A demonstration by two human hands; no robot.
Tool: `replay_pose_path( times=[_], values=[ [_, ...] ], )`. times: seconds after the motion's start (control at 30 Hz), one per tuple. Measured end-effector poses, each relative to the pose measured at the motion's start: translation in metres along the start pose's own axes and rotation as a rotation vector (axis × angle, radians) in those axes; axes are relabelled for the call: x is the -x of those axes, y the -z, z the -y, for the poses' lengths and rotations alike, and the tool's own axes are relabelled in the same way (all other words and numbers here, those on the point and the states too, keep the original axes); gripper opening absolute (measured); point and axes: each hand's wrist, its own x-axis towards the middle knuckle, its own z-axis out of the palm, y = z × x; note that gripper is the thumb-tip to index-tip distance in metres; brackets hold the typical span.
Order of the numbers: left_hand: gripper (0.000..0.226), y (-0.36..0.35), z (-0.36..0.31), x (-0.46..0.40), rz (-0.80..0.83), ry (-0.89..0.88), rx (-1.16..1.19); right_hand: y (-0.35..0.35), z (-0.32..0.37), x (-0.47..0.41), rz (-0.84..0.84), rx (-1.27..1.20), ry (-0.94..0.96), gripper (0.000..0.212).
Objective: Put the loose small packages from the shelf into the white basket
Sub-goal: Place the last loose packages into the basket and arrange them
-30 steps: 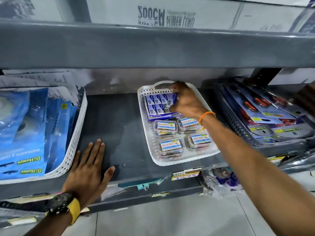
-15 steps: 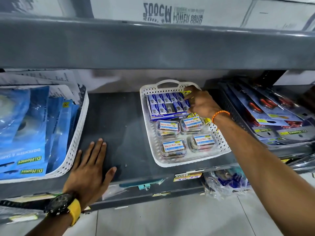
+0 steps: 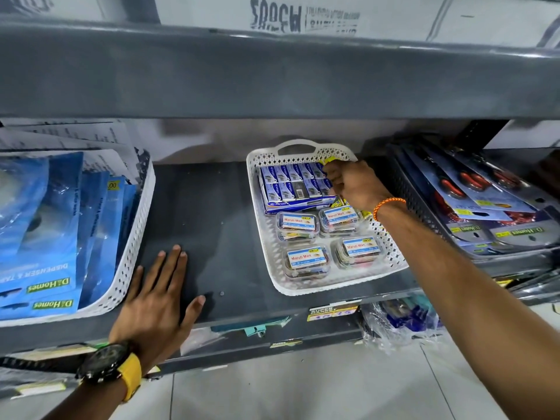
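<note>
Two bare forearms, no sleeves in view. Left hand (image 3: 151,301): bare, no rings seen, nails short. On the left wrist a wristwatch (image 3: 104,363) with a chunky round black case, dark dial and black bezel; dial markings too blurred to read. Its strap (image 3: 131,375) is yellow, wide, looks like rubber or silicone, possibly black on the far side of the case. Right hand (image 3: 353,183): bare, no rings visible. On the right wrist a thin orange thread band (image 3: 388,206), braided or beaded, worn snug.
</note>
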Motion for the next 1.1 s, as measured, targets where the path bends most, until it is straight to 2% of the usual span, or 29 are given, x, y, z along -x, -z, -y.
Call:
replay_pose_path(
  times=[0.2,0.37,0.53,1.1],
  values=[
    [0.085,0.001,-0.001,0.0,0.004,0.001,0.002,-0.009,0.008,0.013,-0.094,0.269,0.119,0.034],
    [0.085,-0.001,0.001,-0.001,0.003,0.003,-0.002,-0.017,0.022,0.011,-0.05,0.052,0.16,0.032],
    [0.084,-0.001,0.0,-0.001,-0.003,0.006,-0.001,-0.02,0.032,0.006,-0.036,0.011,0.295,0.023],
    [0.089,0.001,-0.001,-0.002,0.008,0.004,-0.021,-0.017,0.034,-0.001,0.006,0.161,0.379,0.019]
  ],
)
